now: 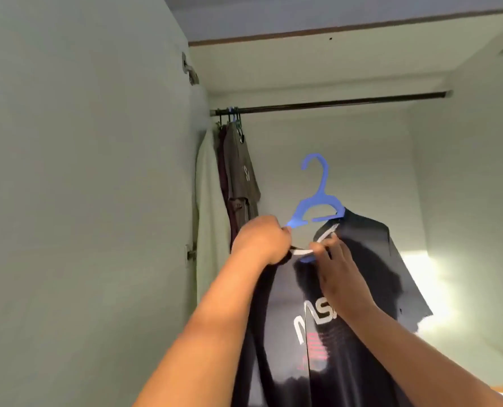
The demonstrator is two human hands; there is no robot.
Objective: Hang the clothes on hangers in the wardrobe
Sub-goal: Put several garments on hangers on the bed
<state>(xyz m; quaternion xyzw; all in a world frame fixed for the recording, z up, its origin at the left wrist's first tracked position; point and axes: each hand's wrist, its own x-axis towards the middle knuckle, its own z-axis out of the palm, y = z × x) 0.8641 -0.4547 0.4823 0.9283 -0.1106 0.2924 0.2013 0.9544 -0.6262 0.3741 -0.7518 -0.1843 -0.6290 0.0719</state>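
You stand facing into a pale green wardrobe (347, 136), looking up at its dark hanging rod (332, 103), which runs from the left wall to the right under the wood-trimmed top edge. At the rod's left end, tight against the wall, several garments (238, 171) already hang on hangers, a grey T-shirt outermost. The open door (83, 171) fills the left side, its metal hinges (189, 69) showing along the edge.

Below the rod, well apart from it, you hold up a blue plastic hanger (315, 201) with a black NASA T-shirt (362, 289). Your left hand (262, 242) is clenched around the shirt's collar at the hanger's left arm; your right hand (337, 259) pinches the white-lined neckband. The right shoulder is already draped over the hanger.
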